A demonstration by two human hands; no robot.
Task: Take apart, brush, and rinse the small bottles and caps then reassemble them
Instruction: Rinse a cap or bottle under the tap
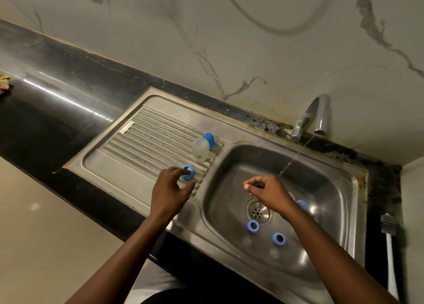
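Hands at a steel sink (195, 232) among small blue bottle parts.

A blue ring (188, 172) is pinched between the forefinger and thumb of the left hand (169, 193), on the ribbed drainboard (142, 138). Just beyond those fingertips a clear bottle (200, 150) is seen, with a blue cap (210, 139) touching its far side. The right hand (268, 193) is held over the basin, fingers curled and thumb against forefinger; whether anything is gripped cannot be told. Nearer than those fingers, past the drain (258, 212), two rings (252, 225) are seen apart on the basin floor. Another blue piece (302, 204) is half hidden behind the right wrist. Water is run from the tap (319, 118), falling just beyond the right knuckles.
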